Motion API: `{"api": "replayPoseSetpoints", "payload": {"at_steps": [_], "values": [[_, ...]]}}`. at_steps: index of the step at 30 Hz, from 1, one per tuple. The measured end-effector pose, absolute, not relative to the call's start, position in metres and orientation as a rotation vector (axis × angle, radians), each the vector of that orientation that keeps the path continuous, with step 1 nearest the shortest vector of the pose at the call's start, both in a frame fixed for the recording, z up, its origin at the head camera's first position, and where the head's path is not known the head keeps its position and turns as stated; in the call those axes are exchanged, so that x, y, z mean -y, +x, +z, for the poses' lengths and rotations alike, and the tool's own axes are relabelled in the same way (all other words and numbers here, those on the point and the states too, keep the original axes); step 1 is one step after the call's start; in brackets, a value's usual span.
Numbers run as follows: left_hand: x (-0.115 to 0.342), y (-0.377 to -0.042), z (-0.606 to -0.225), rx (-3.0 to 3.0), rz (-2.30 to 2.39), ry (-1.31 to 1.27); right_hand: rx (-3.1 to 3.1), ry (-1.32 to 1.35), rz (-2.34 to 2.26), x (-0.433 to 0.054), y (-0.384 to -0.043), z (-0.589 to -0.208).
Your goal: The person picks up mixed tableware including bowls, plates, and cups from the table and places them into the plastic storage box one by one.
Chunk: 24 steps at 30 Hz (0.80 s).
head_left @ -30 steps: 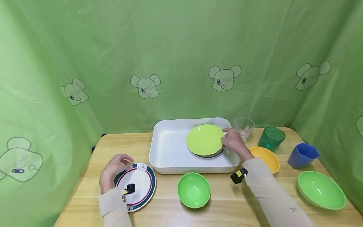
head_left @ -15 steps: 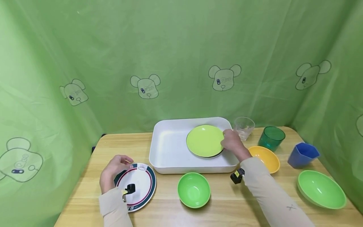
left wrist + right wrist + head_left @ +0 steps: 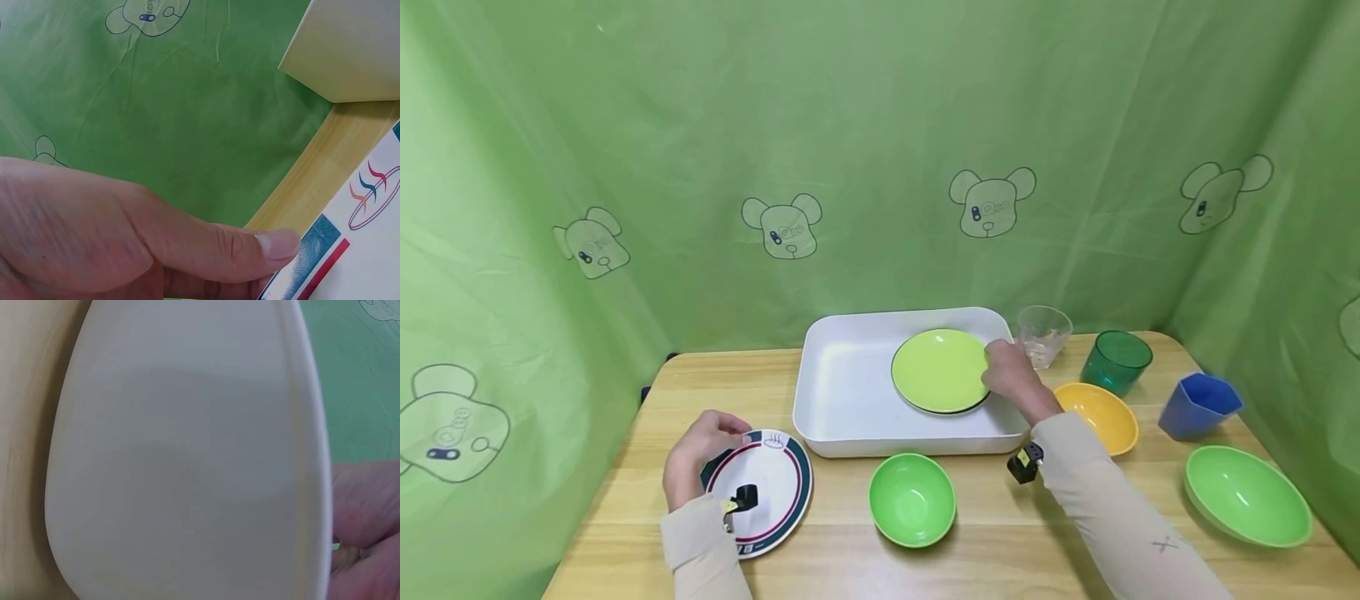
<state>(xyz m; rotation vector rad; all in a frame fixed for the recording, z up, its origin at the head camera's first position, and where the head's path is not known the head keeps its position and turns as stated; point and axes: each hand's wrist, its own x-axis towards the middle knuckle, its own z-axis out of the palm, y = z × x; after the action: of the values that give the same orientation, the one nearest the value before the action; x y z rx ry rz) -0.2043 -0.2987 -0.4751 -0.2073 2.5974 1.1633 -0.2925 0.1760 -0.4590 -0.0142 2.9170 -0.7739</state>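
Observation:
A yellow-green plate point(image 3: 938, 371) lies in the right half of a white tray point(image 3: 850, 392), over a darker-rimmed plate that it almost wholly hides. At its right rim, my right hand point(image 3: 1011, 375) grips the edge; the fingertips are hard to see. The tray's wall point(image 3: 187, 456) blocks most of the right wrist view. A white plate point(image 3: 767, 492) with a dark green band and red ring sits on the table at left. My left hand point(image 3: 703, 446) pinches its upper-left rim, thumb point(image 3: 281, 244) on top, other fingers mostly hidden below.
A green bowl point(image 3: 913, 500) stands in front of the tray. To the right are a clear cup point(image 3: 1042, 337), a green cup point(image 3: 1117, 362), a blue cup point(image 3: 1198, 406), an orange dish point(image 3: 1097, 417) and a larger green bowl point(image 3: 1247, 496). Green curtain point(image 3: 880, 150) surrounds the wooden table.
My right hand has lowered the yellow-green plate from a tilted pose to lie flat over the plate beneath it. The left hand and the white plate have stayed in place.

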Motion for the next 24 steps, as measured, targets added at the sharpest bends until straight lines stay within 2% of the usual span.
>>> {"api": "replayPoseSetpoints", "payload": {"at_steps": [24], "values": [[0.3002,-0.2052,-0.4793,-2.565,1.141,-0.346,-2.857,-0.077,-0.699,-0.1667,-0.2837,-0.4539]]}}
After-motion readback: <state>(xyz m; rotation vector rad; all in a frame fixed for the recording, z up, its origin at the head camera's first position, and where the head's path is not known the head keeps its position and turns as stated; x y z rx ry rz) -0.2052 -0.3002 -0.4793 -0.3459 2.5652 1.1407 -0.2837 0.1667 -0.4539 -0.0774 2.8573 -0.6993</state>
